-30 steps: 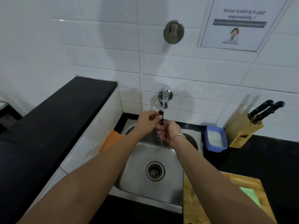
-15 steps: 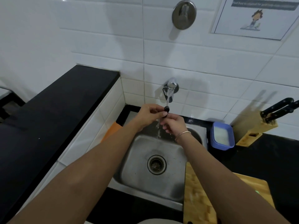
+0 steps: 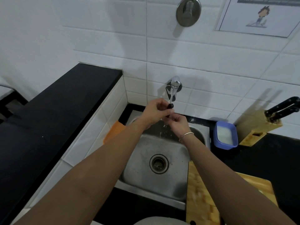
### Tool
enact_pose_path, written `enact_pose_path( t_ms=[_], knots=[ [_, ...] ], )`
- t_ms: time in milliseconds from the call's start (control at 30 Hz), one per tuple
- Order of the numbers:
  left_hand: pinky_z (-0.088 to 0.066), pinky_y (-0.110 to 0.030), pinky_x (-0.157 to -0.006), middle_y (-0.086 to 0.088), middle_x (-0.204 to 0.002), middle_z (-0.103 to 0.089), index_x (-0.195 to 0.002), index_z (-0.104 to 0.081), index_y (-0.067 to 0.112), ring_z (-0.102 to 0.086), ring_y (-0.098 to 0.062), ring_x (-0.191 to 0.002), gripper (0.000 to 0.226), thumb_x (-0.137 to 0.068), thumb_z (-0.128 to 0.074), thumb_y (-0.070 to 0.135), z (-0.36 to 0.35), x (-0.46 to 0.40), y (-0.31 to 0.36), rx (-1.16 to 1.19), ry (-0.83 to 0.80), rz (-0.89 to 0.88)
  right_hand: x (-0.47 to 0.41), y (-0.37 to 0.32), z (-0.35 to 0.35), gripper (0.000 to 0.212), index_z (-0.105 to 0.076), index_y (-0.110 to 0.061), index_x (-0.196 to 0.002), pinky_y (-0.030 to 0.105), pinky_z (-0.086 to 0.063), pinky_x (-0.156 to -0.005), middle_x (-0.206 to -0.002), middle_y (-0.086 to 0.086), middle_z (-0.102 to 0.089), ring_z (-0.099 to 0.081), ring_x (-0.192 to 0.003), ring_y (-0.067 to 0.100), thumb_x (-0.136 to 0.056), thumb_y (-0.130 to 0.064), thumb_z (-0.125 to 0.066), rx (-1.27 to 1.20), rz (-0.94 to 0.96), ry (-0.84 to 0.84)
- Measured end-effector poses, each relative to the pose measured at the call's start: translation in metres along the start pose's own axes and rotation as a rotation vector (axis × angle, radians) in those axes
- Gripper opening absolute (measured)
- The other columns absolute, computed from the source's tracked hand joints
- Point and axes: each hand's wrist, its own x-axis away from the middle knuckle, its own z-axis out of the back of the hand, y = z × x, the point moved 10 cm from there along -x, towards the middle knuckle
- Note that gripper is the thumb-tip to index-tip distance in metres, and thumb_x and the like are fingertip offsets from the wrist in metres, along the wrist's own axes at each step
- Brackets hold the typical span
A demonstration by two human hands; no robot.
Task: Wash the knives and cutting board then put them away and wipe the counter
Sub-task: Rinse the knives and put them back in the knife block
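Both hands are up under the running tap, over the back of the sink. The left hand has its fingers curled round the black handle of a knife, whose butt end pokes out just below the spout. The right hand sits directly beneath, fingers bent in toward where the blade should be, though the blade itself is hidden behind the hands, so I cannot tell whether those fingers are gripping it or only rubbing it. Water is dripping off them into the basin.

This looks like the rinsing of one knife, early in the job. The cutting board lies on the dark surface to the right of the sink, its corner hanging over the rim, apparently not yet washed. Two more black-handled knives stand in the wooden knife block against the wall, next to a blue tub. An orange cloth is tucked at the left edge of the sink, handy for wiping later.

To do this well, I would keep the handle held firmly, the edge turned away from the palm, and stroke from spine toward edge, never along it. Wet fingers slip easily, so slow passes under the stream seem wise
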Motion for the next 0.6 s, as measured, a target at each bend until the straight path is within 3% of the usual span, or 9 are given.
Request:
enact_pose_path(
  t_ms=[100,233,367,467,533,600],
  knots=[
    [-0.050,-0.021,-0.061,0.007,-0.066,-0.066,-0.077,-0.057,0.017,-0.061,-0.005,-0.063,0.030,-0.081,-0.085,0.005,0.005,-0.001,0.003,0.060,0.132,-0.003,0.000,0.005,-0.004,0.026,-0.061,-0.010,-0.072,0.024,-0.038,-0.056,-0.059,0.000,-0.052,-0.043,-0.054,0.011,-0.092,-0.020,-0.072,0.046,-0.004,-0.023],
    [-0.057,-0.039,-0.072,-0.013,-0.077,-0.072,-0.080,-0.051,0.016,-0.074,-0.035,-0.083,0.033,-0.083,-0.082,0.004,0.000,0.000,-0.003,0.188,0.167,0.045,0.001,0.003,-0.008,0.036,-0.047,-0.014,-0.066,0.022,-0.031,-0.049,-0.058,0.002,-0.038,-0.032,-0.051,0.011,-0.091,-0.013,-0.073,0.052,0.033,-0.057],
    [-0.060,-0.041,-0.074,-0.011,-0.075,-0.072,-0.087,-0.052,0.012,-0.074,-0.034,-0.078,0.028,-0.087,-0.078,0.001,-0.005,0.002,-0.006,0.293,0.159,0.090,0.003,0.012,-0.008,0.027,-0.053,-0.010,-0.072,0.025,-0.036,-0.057,-0.064,0.006,-0.043,-0.035,-0.059,0.017,-0.089,-0.010,-0.074,-0.012,0.005,-0.069],
    [-0.056,-0.041,-0.071,-0.009,-0.077,-0.072,-0.102,-0.055,0.012,-0.066,-0.027,-0.067,0.021,-0.093,-0.069,0.000,-0.018,0.003,0.000,0.285,0.040,0.069,0.006,0.019,-0.006,0.025,-0.058,0.003,-0.080,0.036,-0.043,-0.065,-0.069,0.012,-0.052,-0.044,-0.066,0.024,-0.090,-0.013,-0.074,-0.067,-0.023,-0.074],
    [-0.050,-0.041,-0.064,-0.003,-0.071,-0.065,-0.109,-0.059,0.014,-0.055,-0.024,-0.062,0.019,-0.097,-0.064,0.001,-0.033,0.005,0.013,0.178,-0.118,-0.002,0.008,0.017,-0.005,0.028,-0.059,0.016,-0.091,0.033,-0.048,-0.066,-0.075,0.016,-0.058,-0.051,-0.070,0.024,-0.092,-0.009,-0.071,-0.068,-0.011,-0.066],
    [-0.048,-0.035,-0.060,0.002,-0.066,-0.057,-0.102,-0.064,0.015,-0.050,-0.018,-0.060,0.011,-0.098,-0.063,0.004,-0.042,0.009,0.023,0.066,-0.209,-0.039,0.008,0.018,-0.002,0.027,-0.058,0.018,-0.091,0.029,-0.049,-0.064,-0.074,0.017,-0.057,-0.050,-0.070,0.025,-0.092,-0.006,-0.070,-0.064,-0.008,-0.046]
  ],
)
